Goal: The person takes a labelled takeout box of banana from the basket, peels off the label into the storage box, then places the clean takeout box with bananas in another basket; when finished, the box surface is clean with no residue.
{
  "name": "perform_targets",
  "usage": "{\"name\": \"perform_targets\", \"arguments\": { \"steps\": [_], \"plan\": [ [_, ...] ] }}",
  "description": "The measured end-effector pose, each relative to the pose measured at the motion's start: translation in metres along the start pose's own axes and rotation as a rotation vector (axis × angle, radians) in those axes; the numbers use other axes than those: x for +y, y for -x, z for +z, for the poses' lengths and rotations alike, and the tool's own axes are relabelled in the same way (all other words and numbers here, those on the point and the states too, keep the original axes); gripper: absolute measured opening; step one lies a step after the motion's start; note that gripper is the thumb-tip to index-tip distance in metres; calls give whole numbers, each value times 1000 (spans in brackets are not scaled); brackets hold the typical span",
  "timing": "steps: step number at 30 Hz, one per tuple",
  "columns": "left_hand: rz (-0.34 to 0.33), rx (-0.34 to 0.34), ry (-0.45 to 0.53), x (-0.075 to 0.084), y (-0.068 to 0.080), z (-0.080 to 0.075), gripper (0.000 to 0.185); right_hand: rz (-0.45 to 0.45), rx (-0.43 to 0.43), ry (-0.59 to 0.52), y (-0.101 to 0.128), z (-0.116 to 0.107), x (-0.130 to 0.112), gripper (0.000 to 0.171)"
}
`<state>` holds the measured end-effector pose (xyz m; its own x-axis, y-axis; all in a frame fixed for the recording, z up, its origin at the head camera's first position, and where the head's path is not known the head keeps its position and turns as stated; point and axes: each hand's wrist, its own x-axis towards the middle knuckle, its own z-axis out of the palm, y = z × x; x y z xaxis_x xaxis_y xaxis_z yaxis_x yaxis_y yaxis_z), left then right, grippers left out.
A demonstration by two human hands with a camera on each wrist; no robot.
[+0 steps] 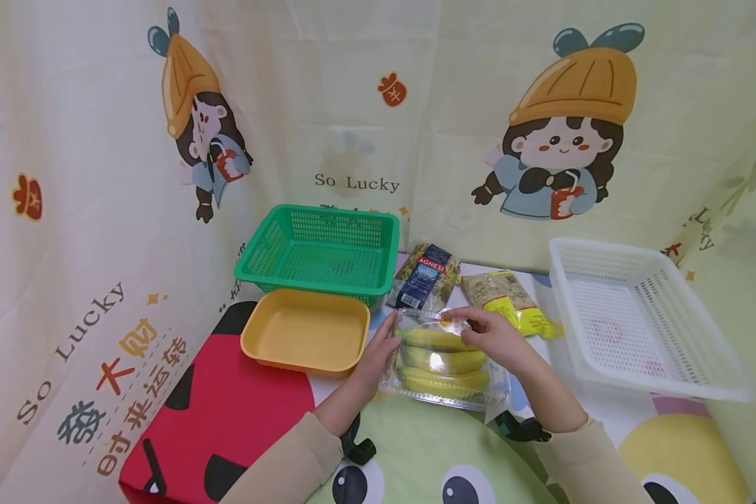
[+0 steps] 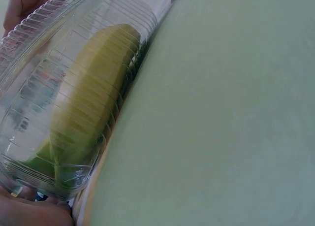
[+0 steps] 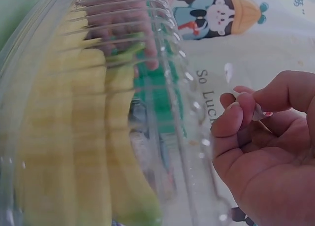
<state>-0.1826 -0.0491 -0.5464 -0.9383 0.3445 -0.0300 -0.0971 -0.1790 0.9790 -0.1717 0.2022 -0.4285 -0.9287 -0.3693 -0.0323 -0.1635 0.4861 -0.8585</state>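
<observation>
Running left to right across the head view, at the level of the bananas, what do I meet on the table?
Yellow tray → left hand → clear pack of bananas → right hand → white basket.
</observation>
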Motion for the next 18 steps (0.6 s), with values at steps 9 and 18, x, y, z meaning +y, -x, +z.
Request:
{"name": "perform_targets", "arguments": {
  "steps": [9, 18],
  "plan": [
    [39, 8, -6, 3, 0, 2, 66, 17, -57, -66, 3, -3, 9, 44],
    [222, 65, -407, 29, 13, 9, 61, 86, -51, -175, 3, -6, 19, 42]
  ]
}}
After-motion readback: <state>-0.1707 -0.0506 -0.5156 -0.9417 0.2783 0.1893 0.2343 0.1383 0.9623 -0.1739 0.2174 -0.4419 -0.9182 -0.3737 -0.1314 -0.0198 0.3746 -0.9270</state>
